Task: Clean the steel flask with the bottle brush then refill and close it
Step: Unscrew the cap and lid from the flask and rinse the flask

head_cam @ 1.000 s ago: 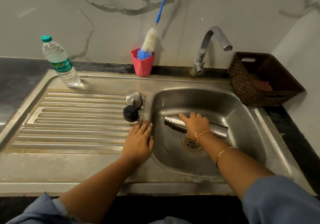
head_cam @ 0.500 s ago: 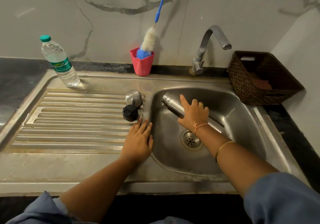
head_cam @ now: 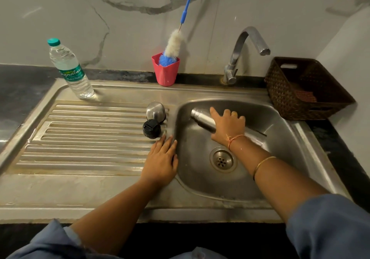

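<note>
My left hand lies flat and released on the sink's draining board, fingertips at the basin's left rim. Beyond it, inside the basin and past the drain, my right hand is wrapped round the middle of the flask. The flask is tilted, with its open mouth pointing up towards the basin's far left corner. Its black stopper and steel cap sit just left of the basin on the board, touching or nearly so.

At the sink's far edge the brush stands in a red cup, untouched, and the water bottle is in the far left corner with its cap on.

I judge that I am at the very start of cleaning: flask opened and in hand, brush not yet fetched. Next my free left hand should reach past the stopper for the brush handle, while the right keeps the mouth turned up to take the bristles.
</note>
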Action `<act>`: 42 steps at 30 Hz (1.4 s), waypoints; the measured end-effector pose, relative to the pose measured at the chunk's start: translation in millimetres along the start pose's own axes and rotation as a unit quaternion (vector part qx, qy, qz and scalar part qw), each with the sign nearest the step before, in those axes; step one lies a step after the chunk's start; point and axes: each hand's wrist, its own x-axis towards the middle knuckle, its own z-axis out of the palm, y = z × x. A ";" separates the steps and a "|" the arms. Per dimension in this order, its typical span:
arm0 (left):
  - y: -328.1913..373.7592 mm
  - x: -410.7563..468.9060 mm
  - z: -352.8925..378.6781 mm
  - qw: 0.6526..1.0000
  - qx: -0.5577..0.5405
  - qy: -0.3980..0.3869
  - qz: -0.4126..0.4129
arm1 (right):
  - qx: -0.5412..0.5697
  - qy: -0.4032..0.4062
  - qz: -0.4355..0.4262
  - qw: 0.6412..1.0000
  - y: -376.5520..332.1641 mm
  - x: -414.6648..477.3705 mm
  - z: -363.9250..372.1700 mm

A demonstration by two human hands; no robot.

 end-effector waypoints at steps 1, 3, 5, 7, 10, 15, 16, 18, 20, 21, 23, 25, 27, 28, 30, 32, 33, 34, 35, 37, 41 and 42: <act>-0.2 0.5 0.5 1.000 0.004 0.001 0.001 | 0.019 0.017 0.007 1.000 -0.3 -1.7 0.4; -0.8 0.9 1.2 1.000 0.007 0.007 0.007 | 0.054 0.005 0.025 0.998 -2.9 -6.8 4.1; -1.5 0.6 1.7 1.000 0.003 0.011 0.010 | 0.020 -0.075 0.022 0.997 -7.4 -13.9 13.0; -1.2 -0.1 1.9 1.000 0.002 0.012 0.010 | -0.068 -0.133 -0.012 0.989 -8.9 -22.2 23.4; -1.5 0.7 1.4 1.000 0.006 0.016 0.011 | -0.048 -0.137 -0.013 0.989 -1.2 -28.8 27.9; -2.2 -0.2 2.5 1.000 -0.010 0.018 0.016 | 0.100 -0.191 0.016 0.976 9.4 -32.5 10.7; -1.7 -0.3 1.8 1.000 -0.012 0.019 0.016 | 0.118 -0.202 0.014 0.972 11.2 -33.9 7.2; -2.2 -0.9 1.8 1.000 -0.015 0.014 0.016 | 0.153 -0.217 0.008 0.964 14.1 -37.1 1.1; -2.8 -2.6 0.4 1.000 -0.022 0.011 0.018 | 0.199 -0.228 0.010 0.953 16.7 -39.6 -3.8; -2.8 -3.8 -0.6 0.999 -0.028 0.012 0.019 | 0.224 -0.231 0.011 0.947 18.3 -40.0 -6.1; -1.4 -6.0 -3.1 0.999 -0.039 0.011 0.020 | 0.258 -0.242 0.013 0.935 21.9 -40.8 -14.8; 0.5 -6.2 -7.4 0.999 -0.045 -0.009 0.017 | 0.287 -0.253 0.024 0.924 25.5 -41.0 -25.7; 4.4 -7.0 -14.4 0.998 -0.047 -0.031 0.017 | 0.343 -0.262 0.048 0.901 30.0 -42.8 -34.8; 6.8 -8.1 -18.8 0.998 -0.052 -0.036 0.017 | 0.384 -0.270 0.065 0.880 31.7 -44.6 -38.1; 11.8 -12.3 -24.7 0.997 -0.064 -0.043 0.020 | 0.469 -0.295 0.092 0.827 33.9 -50.7 -42.1; 16.0 -17.3 -27.3 0.995 -0.085 -0.040 0.033 | 0.540 -0.325 0.116 0.767 32.6 -58.2 -44.5; 18.2 -19.7 -28.1 0.993 -0.096 -0.041 0.046 | 0.567 -0.339 0.126 0.740 29.5 -61.6 -45.0; 20.1 -21.3 -29.1 0.992 -0.104 -0.044 0.063 | 0.590 -0.344 0.140 0.717 26.4 -64.4 -44.1; 21.9 -22.6 -29.3 0.989 -0.112 -0.047 0.082 | 0.606 -0.345 0.157 0.700 22.1 -67.0 -43.5; 23.6 -26.3 -30.8 0.983 -0.136 -0.054 0.112 | 0.634 -0.345 0.181 0.668 9.7 -70.4 -43.4; 17.5 -29.7 -37.6 0.965 -0.211 -0.043 0.151 | 0.689 -0.325 0.190 0.619 -18.5 -77.0 -49.5; 14.3 -29.4 -40.7 0.960 -0.231 -0.034 0.153 | 0.695 -0.320 0.201 0.611 -24.9 -79.1 -51.4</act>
